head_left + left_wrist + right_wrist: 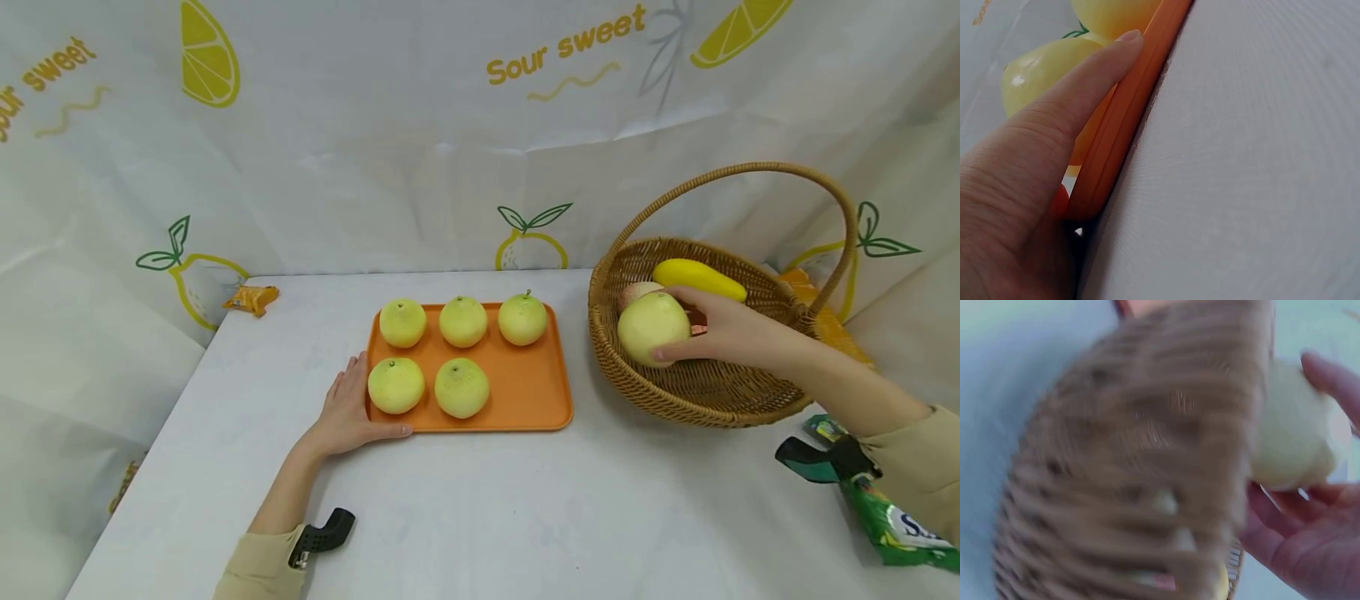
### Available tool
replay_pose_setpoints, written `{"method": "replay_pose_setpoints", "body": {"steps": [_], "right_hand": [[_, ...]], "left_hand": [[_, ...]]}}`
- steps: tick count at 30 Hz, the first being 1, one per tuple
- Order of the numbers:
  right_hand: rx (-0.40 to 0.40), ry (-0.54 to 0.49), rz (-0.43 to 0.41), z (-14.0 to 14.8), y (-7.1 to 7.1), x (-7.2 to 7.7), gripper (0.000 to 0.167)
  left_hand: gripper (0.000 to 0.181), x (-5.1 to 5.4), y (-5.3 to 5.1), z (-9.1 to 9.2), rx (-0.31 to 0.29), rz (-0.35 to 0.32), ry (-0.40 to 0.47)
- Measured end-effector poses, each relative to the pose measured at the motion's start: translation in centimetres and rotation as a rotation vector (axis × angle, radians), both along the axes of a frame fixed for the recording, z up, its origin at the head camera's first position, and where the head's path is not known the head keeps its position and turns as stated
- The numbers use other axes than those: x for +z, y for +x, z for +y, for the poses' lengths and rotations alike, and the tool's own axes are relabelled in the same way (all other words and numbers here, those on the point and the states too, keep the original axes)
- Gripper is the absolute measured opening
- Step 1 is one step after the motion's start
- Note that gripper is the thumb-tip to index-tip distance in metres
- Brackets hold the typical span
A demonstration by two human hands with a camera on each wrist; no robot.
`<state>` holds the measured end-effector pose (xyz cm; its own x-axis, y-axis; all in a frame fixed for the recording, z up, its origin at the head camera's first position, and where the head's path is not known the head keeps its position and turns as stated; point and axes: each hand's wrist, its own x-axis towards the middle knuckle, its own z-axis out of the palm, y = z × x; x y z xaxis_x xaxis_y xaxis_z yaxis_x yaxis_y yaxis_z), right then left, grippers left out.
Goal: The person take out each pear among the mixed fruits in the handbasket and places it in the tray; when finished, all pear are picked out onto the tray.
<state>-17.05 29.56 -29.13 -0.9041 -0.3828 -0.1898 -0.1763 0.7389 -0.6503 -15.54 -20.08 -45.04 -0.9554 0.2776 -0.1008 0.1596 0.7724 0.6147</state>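
Observation:
Pale yellow-green round fruits (pixel 461 388), two rows of them, sit on an orange tray (pixel 528 392); its front right part shows bare. My left hand (pixel 349 414) rests against the tray's left front corner, fingers straight along the side and thumb along the front rim. Over the wicker basket (pixel 701 408), my right hand (pixel 712 330) grips another pale yellow-green fruit (pixel 652 325) between thumb and fingers. The right wrist view shows this fruit (pixel 1294 431) beside the blurred basket wall (pixel 1135 431). A yellow elongated item (pixel 697 278) and a partly hidden pinkish round thing (pixel 637 293) lie inside the basket.
The basket's tall handle (pixel 742 169) arches above its opening. An orange packet (pixel 825 321) lies behind the basket, and a green packet (pixel 896 521) is under the right sleeve. A small orange wrapped snack (pixel 252 299) sits at the back left, before a printed curtain (pixel 352 167).

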Motion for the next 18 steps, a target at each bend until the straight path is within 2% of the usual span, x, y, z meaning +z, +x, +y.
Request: {"method": "replay_pose_setpoints", "body": {"steps": [7,18], "right_hand": [[-0.133,-0.076,-0.052,-0.9,1.4,0.1,0.086],[-0.218,-0.204,-0.099,-2.0,2.5,0.5,0.089]], "left_hand": [[0.139,0.0,0.0,0.0,-0.003,0.004,-0.011],[0.139,0.0,-0.1,-0.1,-0.005,0.011,-0.011]]}}
